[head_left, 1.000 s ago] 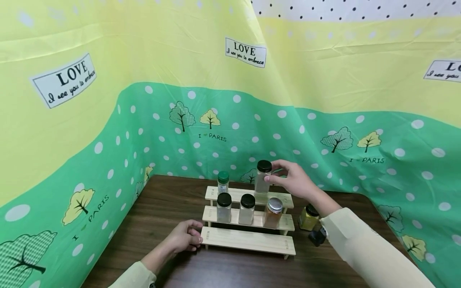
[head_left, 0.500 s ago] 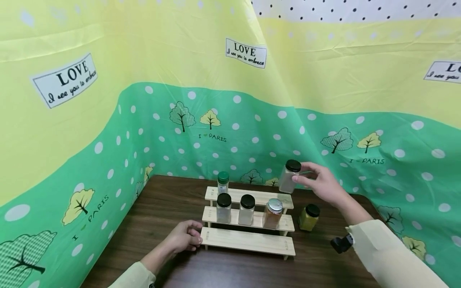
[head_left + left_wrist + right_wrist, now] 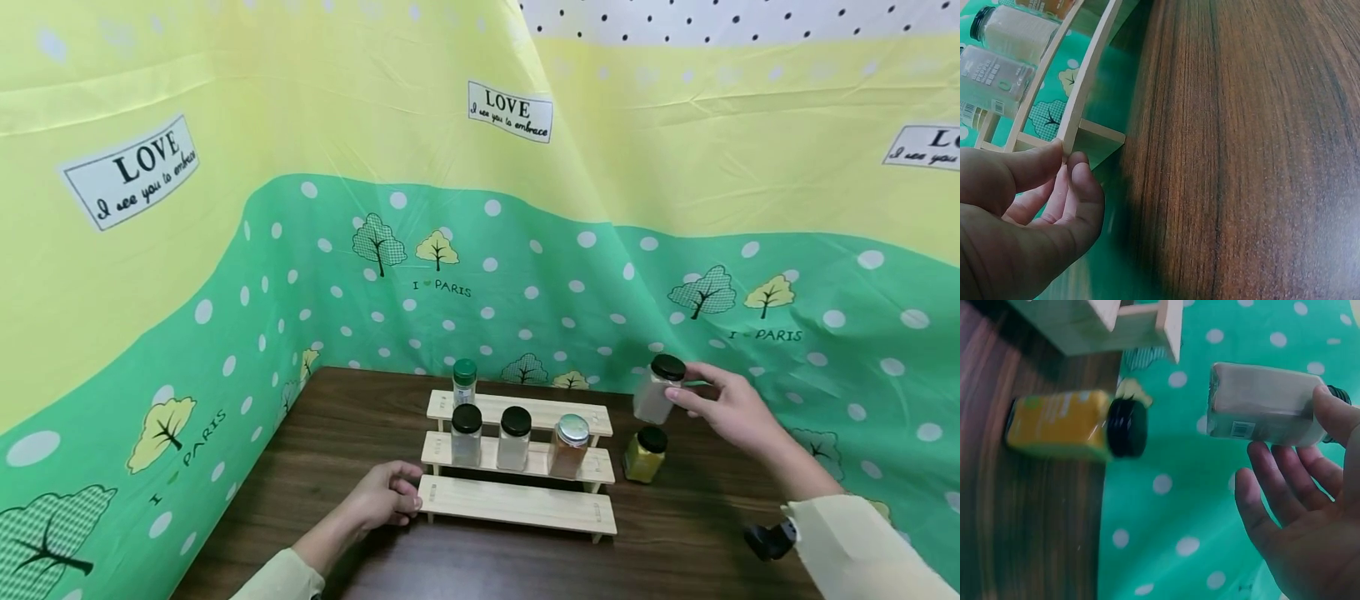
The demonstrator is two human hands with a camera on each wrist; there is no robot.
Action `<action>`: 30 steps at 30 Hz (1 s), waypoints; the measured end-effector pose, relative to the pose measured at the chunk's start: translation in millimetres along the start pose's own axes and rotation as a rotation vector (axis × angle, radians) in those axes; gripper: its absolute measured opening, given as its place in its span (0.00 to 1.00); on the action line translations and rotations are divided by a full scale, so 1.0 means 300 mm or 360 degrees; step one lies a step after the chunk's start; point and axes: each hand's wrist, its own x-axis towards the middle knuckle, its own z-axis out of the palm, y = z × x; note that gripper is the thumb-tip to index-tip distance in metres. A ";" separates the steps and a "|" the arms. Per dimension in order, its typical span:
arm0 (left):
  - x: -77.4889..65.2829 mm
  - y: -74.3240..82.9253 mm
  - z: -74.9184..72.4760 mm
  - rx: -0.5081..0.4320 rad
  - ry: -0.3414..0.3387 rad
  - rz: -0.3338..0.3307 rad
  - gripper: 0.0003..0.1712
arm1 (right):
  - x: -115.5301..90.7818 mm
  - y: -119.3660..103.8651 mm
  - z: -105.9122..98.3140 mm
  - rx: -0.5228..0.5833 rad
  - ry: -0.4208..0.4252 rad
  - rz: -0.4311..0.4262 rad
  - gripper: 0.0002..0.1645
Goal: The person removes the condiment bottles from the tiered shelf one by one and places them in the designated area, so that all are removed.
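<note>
My right hand [image 3: 723, 404] pinches a black-capped spice jar [image 3: 654, 400] of pale greyish powder, tilted a little, behind and above a yellow spice jar [image 3: 645, 458]. In the right wrist view, thumb and fingers grip this pale jar [image 3: 1263, 403] near its cap. My left hand [image 3: 378, 496] holds the left end of the lowest step of a three-tier wooden rack [image 3: 517, 504]. Up close in the left wrist view, the thumb and fingertips pinch the end of that step [image 3: 1075, 112].
On the middle step stand two black-capped jars [image 3: 467, 442] [image 3: 513, 442] and a silver-capped jar [image 3: 570, 450] of reddish-brown spice. A green-capped jar [image 3: 465, 383] stands at the left of the top step. A patterned cloth [image 3: 420, 333] hangs behind the dark wooden table [image 3: 315, 425].
The right hand has carried the pale jar from over the top step rightward, then lower, to behind the yellow jar. The left hand stays at the rack's end.
</note>
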 end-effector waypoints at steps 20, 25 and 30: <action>0.002 -0.011 -0.003 -0.0015 0.0000 0.0007 0.30 | -0.128 0.224 -0.049 -0.0112 -0.0081 0.0231 0.43; 0.001 -0.012 -0.001 -0.0025 -0.0012 0.0004 0.30 | -0.142 0.276 -0.014 -0.0089 -0.0120 0.0264 0.46; 0.001 -0.009 -0.003 -0.0043 -0.0026 0.0002 0.30 | -0.153 0.306 0.025 -0.0061 -0.0131 0.0262 0.44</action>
